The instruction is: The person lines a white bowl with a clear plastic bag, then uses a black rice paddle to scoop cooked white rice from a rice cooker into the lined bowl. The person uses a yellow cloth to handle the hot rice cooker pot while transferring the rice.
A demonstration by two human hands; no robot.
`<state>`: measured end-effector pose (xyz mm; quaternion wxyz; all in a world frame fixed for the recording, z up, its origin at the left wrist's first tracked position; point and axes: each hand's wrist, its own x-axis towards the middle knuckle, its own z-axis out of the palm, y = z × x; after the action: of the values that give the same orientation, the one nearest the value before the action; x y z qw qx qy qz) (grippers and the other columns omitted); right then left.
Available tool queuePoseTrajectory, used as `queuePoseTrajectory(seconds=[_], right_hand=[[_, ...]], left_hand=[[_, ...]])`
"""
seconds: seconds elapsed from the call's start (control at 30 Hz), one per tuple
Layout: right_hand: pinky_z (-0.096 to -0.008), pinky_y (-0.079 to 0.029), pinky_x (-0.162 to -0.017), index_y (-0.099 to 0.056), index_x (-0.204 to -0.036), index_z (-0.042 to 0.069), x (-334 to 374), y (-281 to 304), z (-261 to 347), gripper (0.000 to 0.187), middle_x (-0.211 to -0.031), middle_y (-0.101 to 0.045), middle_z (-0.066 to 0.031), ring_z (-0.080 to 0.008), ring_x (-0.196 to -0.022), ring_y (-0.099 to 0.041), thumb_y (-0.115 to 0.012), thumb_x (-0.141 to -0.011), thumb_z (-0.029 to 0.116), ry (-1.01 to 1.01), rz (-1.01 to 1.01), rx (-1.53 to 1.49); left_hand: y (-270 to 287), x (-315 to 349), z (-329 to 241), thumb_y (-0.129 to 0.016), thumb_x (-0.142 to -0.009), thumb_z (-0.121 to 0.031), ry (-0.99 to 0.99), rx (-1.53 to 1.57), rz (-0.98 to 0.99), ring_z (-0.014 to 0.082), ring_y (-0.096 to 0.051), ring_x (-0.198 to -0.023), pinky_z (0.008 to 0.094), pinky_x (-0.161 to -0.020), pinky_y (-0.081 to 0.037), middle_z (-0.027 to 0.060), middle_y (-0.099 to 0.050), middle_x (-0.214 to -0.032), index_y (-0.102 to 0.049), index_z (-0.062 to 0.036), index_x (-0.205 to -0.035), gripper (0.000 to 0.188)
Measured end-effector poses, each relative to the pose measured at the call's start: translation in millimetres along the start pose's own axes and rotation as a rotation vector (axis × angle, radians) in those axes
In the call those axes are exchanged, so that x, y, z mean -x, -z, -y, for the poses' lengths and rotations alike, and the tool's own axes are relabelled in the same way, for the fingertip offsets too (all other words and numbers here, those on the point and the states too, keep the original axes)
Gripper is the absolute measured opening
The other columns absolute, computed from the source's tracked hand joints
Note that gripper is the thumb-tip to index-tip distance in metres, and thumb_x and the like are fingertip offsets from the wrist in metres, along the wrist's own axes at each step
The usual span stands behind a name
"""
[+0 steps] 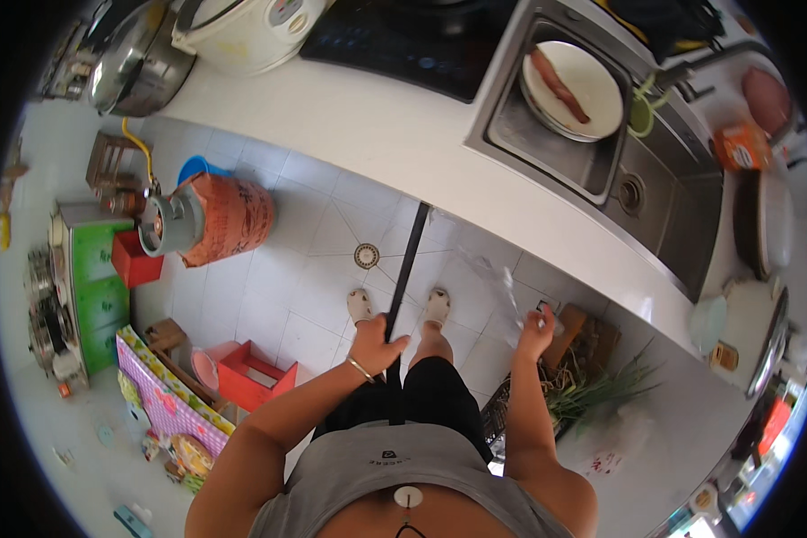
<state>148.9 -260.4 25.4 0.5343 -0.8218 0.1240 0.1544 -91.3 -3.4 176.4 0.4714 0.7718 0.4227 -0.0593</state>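
Note:
My left hand (pixel 374 348), with a bracelet at the wrist, is closed around a long black pole (pixel 410 255). The pole slants from in front of my shirt down to the counter's edge, where its far end is hidden. Out to the right, my right hand (pixel 535 334) has its fingers pinched on a thin, clear plastic bag (pixel 504 291). That bag hangs crumpled over the floor tiles, and its outline is hard to make out.
Ahead runs a white counter (pixel 332 121) with a cooktop (pixel 412 40) and a sink (pixel 663 215). A bowl (pixel 601 76) holds a long reddish-brown piece. Leftward stand a gas cylinder (pixel 175 222) and red stool (pixel 255 375). Green onions (pixel 592 394) lie near my right arm.

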Motion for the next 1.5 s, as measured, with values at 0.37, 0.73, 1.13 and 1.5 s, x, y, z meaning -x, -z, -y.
queuePoseTrajectory(seconds=[0.37, 0.73, 1.13, 1.5], right_hand=[[-0.0211, -0.031, -0.044, -0.063, -0.103, 0.006, 63.4, 191.1, 9.0, 0.023, -0.067, -0.052, 0.0052, -0.0053, -0.052, -0.043, -0.06, -0.081, 0.01, -0.294, -0.299, -0.279], [-0.0254, -0.041, -0.053, -0.057, -0.117, 0.002, 65.3, 197.9, 84.5, 0.039, -0.091, -0.063, -0.0013, -0.0122, -0.07, -0.056, -0.055, -0.089, 0.03, -0.546, 0.003, -0.91], [-0.0225, -0.044, -0.058, -0.048, -0.128, -0.005, 55.7, 184.3, 192.5, 0.108, -0.095, -0.062, -0.0089, -0.0133, -0.076, -0.058, -0.042, -0.069, 0.085, -0.049, 0.979, -1.034], [-0.0287, -0.048, -0.08, -0.069, -0.098, 0.0, 94.5, 97.2, 307.0, 0.022, -0.09, -0.069, -0.0073, -0.0153, -0.086, -0.064, -0.069, -0.078, 0.007, 0.06, 0.759, -0.601]], left_hand=[[-173.2, -102.1, -114.7, -0.051, -0.066, 0.013, -0.104, 0.767, 0.514, 0.031, -0.041, -0.131, 0.0343, -0.071, -0.05, 0.0122, -0.045, -0.133, -0.043, -0.0026, -0.126, 0.063], [-212.3, -182.5, -169.2, -0.058, -0.064, 0.013, 0.042, 0.759, 0.511, 0.0218, -0.022, -0.141, 0.0327, -0.109, -0.024, 0.0095, -0.034, -0.148, -0.04, 0.0, -0.136, 0.075], [-116.3, -90.2, -227.2, -0.045, -0.09, -0.061, 0.049, 0.612, 1.214, 0.0193, -0.051, -0.113, 0.0368, -0.095, -0.04, 0.0051, -0.059, -0.12, -0.055, -0.004, -0.125, 0.068], [48.9, -71.2, -215.2, -0.081, -0.069, -0.026, -0.206, 0.173, 0.554, 0.0297, -0.057, -0.111, 0.0396, -0.099, -0.042, 0.0198, -0.058, -0.119, -0.048, 0.0076, -0.125, 0.073]])
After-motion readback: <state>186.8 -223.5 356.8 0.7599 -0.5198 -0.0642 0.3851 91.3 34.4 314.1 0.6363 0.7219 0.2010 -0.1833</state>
